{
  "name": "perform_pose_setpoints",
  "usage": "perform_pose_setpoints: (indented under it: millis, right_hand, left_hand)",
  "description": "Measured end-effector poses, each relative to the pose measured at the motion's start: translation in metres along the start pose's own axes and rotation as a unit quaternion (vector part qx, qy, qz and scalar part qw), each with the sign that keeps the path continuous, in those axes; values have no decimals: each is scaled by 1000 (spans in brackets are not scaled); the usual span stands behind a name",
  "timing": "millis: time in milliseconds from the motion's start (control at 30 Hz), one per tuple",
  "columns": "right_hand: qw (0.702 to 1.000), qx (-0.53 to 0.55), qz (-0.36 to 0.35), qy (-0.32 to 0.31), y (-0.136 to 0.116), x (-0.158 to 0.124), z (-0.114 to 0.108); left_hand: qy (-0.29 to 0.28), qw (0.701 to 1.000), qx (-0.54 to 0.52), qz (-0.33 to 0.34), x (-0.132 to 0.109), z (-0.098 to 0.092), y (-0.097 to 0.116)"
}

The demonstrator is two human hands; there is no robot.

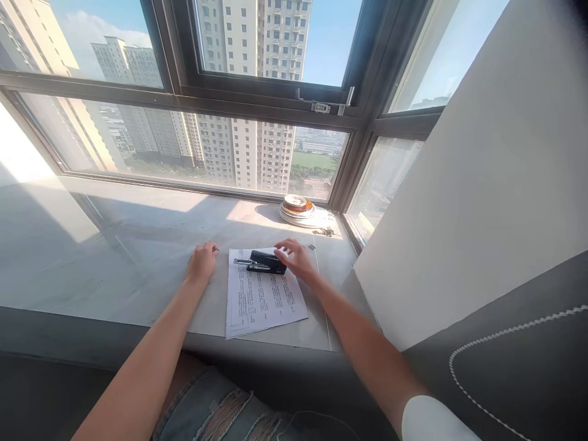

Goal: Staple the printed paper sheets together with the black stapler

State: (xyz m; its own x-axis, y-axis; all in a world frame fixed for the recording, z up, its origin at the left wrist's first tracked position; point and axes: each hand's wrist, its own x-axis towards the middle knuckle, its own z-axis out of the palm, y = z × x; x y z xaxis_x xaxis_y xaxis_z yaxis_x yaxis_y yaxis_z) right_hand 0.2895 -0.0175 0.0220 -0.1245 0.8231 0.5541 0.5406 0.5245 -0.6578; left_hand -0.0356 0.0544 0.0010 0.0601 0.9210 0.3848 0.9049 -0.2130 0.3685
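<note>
A black stapler [266, 262] lies across the upper part of some printed paper [261, 300] on the windowsill. From its left end juts a silver metal part [242, 262], with the black top raised above the base. My right hand [296, 258] is at the stapler's right end, fingers apart and slightly bent, the thumb overlapping the black body. To the left of the paper, my left hand [202, 262] rests on the sill with its fingers curled in; what they hold, if anything, is hidden. Just beyond my right hand lies a small strip of staples [312, 247].
A round stack of plates or coils [297, 211], with an amber-coloured layer, sits in the far corner by the window frame [342, 184]. Small bits [326, 232] lie beside it. The white wall [441, 184] rises on the right, and a beaded cord [452, 361] hangs below it.
</note>
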Motion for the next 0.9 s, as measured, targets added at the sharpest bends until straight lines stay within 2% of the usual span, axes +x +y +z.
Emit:
perform_pose_setpoints:
  millis: [133, 200, 267, 500, 667, 900]
  right_hand:
    - [994, -26, -48, -97, -11, -4, 27]
    - [991, -50, -43, -116, -6, -4, 33]
    - [990, -58, -38, -120, 1, -4, 35]
    - [991, -56, -52, -110, 4, -3, 35]
    - [990, -57, -47, -118, 0, -2, 34]
    - [990, -59, -45, -117, -2, -3, 32]
  left_hand:
    - [26, 992, -120, 7, -12, -6, 17]
    - [47, 978, -202, 20, -20, -10, 25]
    - [56, 969, -238, 39, -25, -12, 30]
    - [19, 961, -201, 190, -26, -2, 28]
    - [-1, 961, -185, 207, -27, 3, 27]
    - [-20, 947, -214, 239, -30, -7, 33]
